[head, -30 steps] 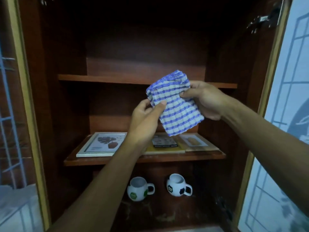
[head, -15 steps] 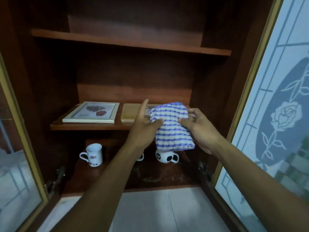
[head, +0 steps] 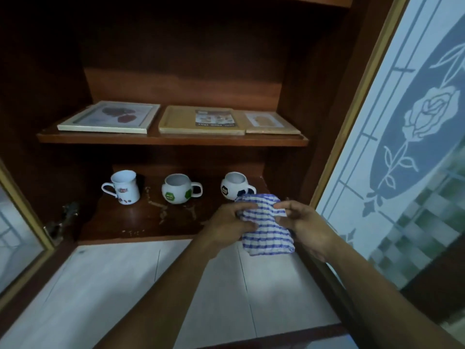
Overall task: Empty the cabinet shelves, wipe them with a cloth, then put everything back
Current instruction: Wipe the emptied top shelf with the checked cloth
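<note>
1. Both hands are on the folded blue-and-white striped cloth (head: 266,230). It is held in the air at the right end of the cabinet's bottom shelf (head: 141,222), over the shelf's front edge.
2. Left hand (head: 227,221): fingers curled and clamped on the cloth's left side, thumb side on top.
3. Right hand (head: 305,224): thumb and fingers pinching the cloth's upper right edge. The rest of the cloth hangs down between the two hands.
4. The cloth's top edge overlaps the lower right of the round white football-pattern mug (head: 234,187) in this view. Cannot tell whether they touch.
5. Bottom shelf, dark red-brown wood, carries three upright mugs in a row, apart from each other:
   - left: tall white mug with printed band (head: 124,187), handle to the left
   - middle: round white mug with green hexagons (head: 178,188), handle to the right
   - right: the football mug
6. Pale dried streaks (head: 161,207) mark the bottom shelf in front of the middle mug.
7. Middle shelf (head: 173,141) carries three flat items lying side by side:
   - left: pale-framed picture (head: 110,117)
   - centre: light wooden tray with paper label (head: 201,119)
   - right: thin wooden board with white label (head: 269,122), just beside the tray
8. Right cabinet door (head: 415,122) stands open; it has frosted glass with a rose pattern and a gold-trimmed frame.
9. Left glass door (head: 15,222) is also open, with a metal hinge (head: 63,220) at the cabinet's lower left.
10. A white tiled counter (head: 125,285) lies below the cabinet, under both forearms.
</note>
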Motion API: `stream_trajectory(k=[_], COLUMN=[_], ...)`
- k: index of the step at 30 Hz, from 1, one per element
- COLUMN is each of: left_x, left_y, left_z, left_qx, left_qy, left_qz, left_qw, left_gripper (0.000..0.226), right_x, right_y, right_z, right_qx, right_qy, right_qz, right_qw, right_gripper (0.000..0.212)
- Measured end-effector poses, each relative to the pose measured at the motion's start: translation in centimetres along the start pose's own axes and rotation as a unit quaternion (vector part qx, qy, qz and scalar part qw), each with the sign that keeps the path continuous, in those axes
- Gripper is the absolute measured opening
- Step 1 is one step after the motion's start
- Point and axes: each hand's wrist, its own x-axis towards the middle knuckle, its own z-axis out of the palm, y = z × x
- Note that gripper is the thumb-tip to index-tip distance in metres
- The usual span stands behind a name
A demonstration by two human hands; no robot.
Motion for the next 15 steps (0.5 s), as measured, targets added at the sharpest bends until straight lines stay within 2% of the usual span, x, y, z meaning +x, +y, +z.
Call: stream_trajectory(k=[6,15], left_x=[1.2,1.8], left_y=[-4.9,-8.1], left_z=[2.4,3.8], left_qx=[0.052,0.224], left_qy=[-0.038,-0.028], left_qz=[-0.066,-0.066], left_qw=[0.996,0.972], left_gripper=[0.054,0.068], right_x=[-0.4,-0.5], right_y=[3.9,7.9], right_z=[-1.2,-0.1], right_qx=[-0.117,-0.244], right_qy=[-0.016,-0.039], right_qz=[0.096,0.106], right_qw=[0.988,0.963], right_gripper=[0.039,0.044])
